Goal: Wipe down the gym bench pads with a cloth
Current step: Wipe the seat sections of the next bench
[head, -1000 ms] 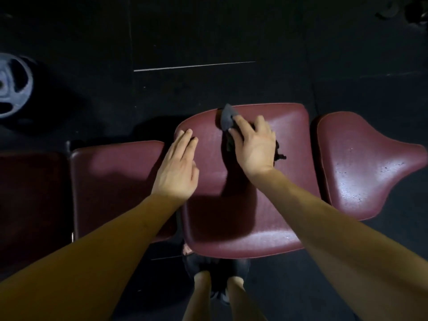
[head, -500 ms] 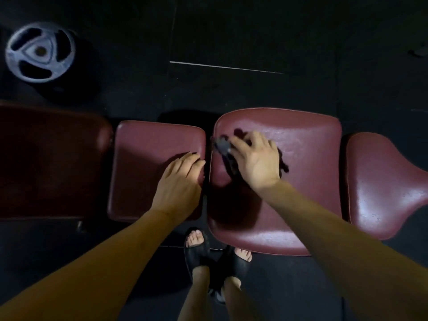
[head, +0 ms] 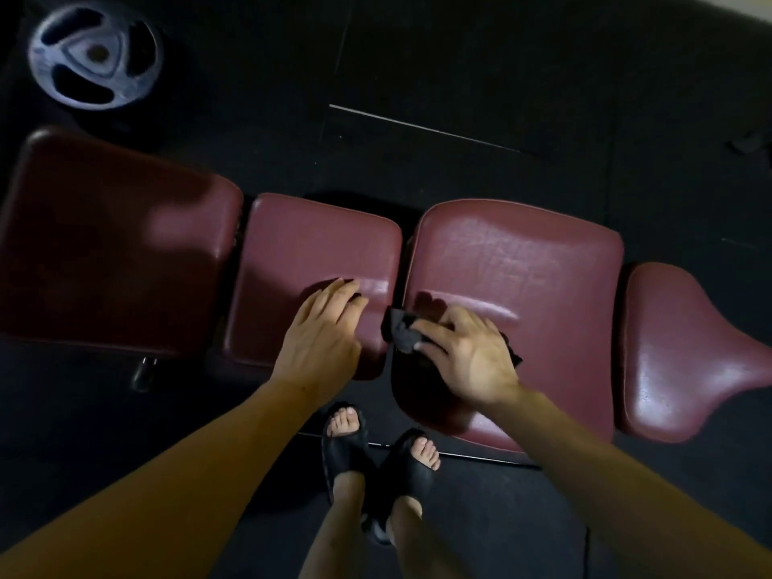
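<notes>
On the near-left corner of the wide maroon pad, the right hand lies palm down over a dark cloth, fingers spread and pointing left, pressing it flat to the vinyl. Cloth bunches out past the fingertips at the pad's left edge; a scrap shows behind the wrist too. Right forearm runs in from lower right.

Left hand rests flat on the smaller pad just left of it, fingers straight and together, holding nothing. Forearm comes in from lower left.

Bench: four maroon pads in a row, left to right. Far-left pad dim, in shadow. Far-right pad tapers to a narrow end, glossy with glare. Narrow gaps between pads.

Floor dark rubber matting, a pale seam line beyond the bench. Grey weight plate lies flat at far left. Two feet in black slides stand near the bench, just below the hands.
</notes>
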Tool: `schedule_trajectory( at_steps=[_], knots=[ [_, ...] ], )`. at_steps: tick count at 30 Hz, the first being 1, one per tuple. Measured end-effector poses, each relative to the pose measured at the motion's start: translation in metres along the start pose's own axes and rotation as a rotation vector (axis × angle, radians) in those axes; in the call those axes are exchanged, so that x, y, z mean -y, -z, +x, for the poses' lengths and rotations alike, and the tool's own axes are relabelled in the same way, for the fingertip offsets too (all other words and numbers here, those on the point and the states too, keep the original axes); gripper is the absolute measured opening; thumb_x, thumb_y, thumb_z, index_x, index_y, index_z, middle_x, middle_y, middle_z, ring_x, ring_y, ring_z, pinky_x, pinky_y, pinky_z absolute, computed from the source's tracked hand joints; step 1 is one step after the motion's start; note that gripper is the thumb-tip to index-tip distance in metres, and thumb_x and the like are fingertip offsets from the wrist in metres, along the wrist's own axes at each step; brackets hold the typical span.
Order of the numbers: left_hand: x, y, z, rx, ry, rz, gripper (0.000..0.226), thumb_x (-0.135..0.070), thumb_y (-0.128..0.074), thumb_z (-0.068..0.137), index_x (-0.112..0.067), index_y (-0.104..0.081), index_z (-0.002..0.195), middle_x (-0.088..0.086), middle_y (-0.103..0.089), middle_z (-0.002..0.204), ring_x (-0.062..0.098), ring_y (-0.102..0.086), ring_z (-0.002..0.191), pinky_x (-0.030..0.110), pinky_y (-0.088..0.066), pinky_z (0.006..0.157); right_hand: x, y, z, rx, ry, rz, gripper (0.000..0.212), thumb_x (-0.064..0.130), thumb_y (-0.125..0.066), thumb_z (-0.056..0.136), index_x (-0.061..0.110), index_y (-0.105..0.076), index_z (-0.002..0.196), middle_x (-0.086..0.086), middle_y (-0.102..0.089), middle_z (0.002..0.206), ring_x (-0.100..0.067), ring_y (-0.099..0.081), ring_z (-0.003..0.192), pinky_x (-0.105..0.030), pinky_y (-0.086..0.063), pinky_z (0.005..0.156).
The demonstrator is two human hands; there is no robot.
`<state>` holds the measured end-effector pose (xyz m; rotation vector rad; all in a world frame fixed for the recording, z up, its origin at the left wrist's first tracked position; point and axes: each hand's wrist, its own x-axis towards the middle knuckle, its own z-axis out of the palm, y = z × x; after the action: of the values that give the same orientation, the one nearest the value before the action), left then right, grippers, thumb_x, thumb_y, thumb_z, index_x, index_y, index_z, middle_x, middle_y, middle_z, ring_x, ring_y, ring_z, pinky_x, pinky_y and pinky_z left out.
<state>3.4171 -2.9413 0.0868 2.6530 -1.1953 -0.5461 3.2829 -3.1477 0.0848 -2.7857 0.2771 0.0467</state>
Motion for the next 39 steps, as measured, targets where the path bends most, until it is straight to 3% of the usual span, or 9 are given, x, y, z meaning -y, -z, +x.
schedule_trajectory(
  at_steps=[5,8,13,18,27,31,34,36,39],
  knots=[
    [0.007,-0.005,-0.013,-0.006,-0.041,0.022,0.058,-0.017,-0.05,0.084,-0.007,-0.056,0.141,0.011,-0.045,0.156,0.026,-0.031,0.152,0.048,-0.028,0.124,-0.018,0.011,0.094,-0.232,-0.197,-0.101,0.036,0.044,-0.054,0.097,0.027,-0.072,0.123,-0.013,-0.058,0.099,-0.04,-0.061,0.089,-0.044,-0.049,0.072],
    [0.006,-0.008,-0.017,-0.035,-0.06,0.042,0.058,-0.021,-0.036,0.087,-0.006,-0.057,0.139,0.012,-0.047,0.155,0.028,-0.033,0.151,0.05,-0.029,0.123,-0.018,0.009,0.121,-0.19,-0.307,-0.085,0.035,0.041,-0.058,0.096,0.026,-0.071,0.125,-0.014,-0.056,0.102,-0.042,-0.06,0.089,-0.046,-0.049,0.072],
    [-0.004,-0.01,-0.019,-0.019,0.007,0.046,0.064,-0.025,-0.031,0.086,-0.006,-0.053,0.143,0.011,-0.043,0.158,0.027,-0.028,0.153,0.046,-0.021,0.126,0.004,-0.006,0.063,-0.094,-0.164,-0.076,0.031,0.039,-0.064,0.094,0.025,-0.073,0.12,-0.013,-0.054,0.098,-0.04,-0.061,0.088,-0.045,-0.047,0.07],
    [-0.016,-0.01,-0.029,0.012,0.018,0.075,0.059,-0.015,-0.051,0.089,-0.005,-0.049,0.147,0.012,-0.036,0.162,0.029,-0.023,0.155,0.048,-0.021,0.126,0.019,-0.008,0.009,0.002,-0.101,-0.062,0.03,0.038,-0.071,0.092,0.027,-0.074,0.119,-0.009,-0.053,0.096,-0.037,-0.061,0.09,-0.044,-0.046,0.072],
    [-0.061,-0.02,-0.074,0.022,0.044,0.065,0.054,-0.009,-0.062,0.084,-0.004,-0.058,0.138,0.016,-0.05,0.152,0.035,-0.041,0.145,0.053,-0.035,0.118,0.003,0.0,-0.097,-0.022,-0.063,0.015,0.041,0.053,-0.047,0.095,0.033,-0.072,0.121,-0.002,-0.053,0.096,-0.03,-0.061,0.088,-0.041,-0.048,0.07],
    [-0.089,-0.024,-0.078,0.07,0.08,0.007,0.058,-0.018,-0.052,0.094,-0.012,-0.045,0.151,0.007,-0.037,0.162,0.03,-0.031,0.151,0.047,-0.025,0.124,-0.05,0.001,-0.168,-0.159,-0.208,0.025,0.038,0.051,-0.053,0.096,0.029,-0.073,0.12,-0.005,-0.057,0.095,-0.033,-0.062,0.083,-0.042,-0.052,0.066],
    [-0.108,-0.027,-0.073,0.086,0.058,0.008,0.059,-0.023,-0.043,0.1,-0.017,-0.034,0.158,0.001,-0.028,0.167,0.023,-0.023,0.155,0.042,-0.018,0.127,-0.074,-0.003,-0.199,-0.251,-0.48,0.038,0.044,0.05,-0.051,0.096,0.023,-0.072,0.124,-0.009,-0.053,0.089,-0.037,-0.059,0.074,-0.047,-0.054,0.063],
    [-0.118,-0.029,-0.072,0.086,0.044,0.015,0.059,-0.023,-0.041,0.101,-0.018,-0.03,0.159,-0.001,-0.027,0.167,0.02,-0.021,0.155,0.04,-0.016,0.127,-0.065,-0.011,-0.195,-0.316,-0.603,0.055,0.045,0.05,-0.052,0.095,0.021,-0.073,0.123,-0.011,-0.05,0.087,-0.037,-0.056,0.071,-0.047,-0.054,0.062],
    [-0.122,-0.033,-0.076,0.092,0.072,0.003,0.059,-0.023,-0.04,0.102,-0.018,-0.029,0.16,-0.002,-0.024,0.168,0.019,-0.02,0.155,0.038,-0.015,0.127,-0.017,-0.023,-0.163,-0.389,-0.589,0.076,0.035,0.044,-0.06,0.093,0.022,-0.074,0.117,-0.012,-0.051,0.088,-0.037,-0.055,0.072,-0.042,-0.048,0.061]
  ],
)
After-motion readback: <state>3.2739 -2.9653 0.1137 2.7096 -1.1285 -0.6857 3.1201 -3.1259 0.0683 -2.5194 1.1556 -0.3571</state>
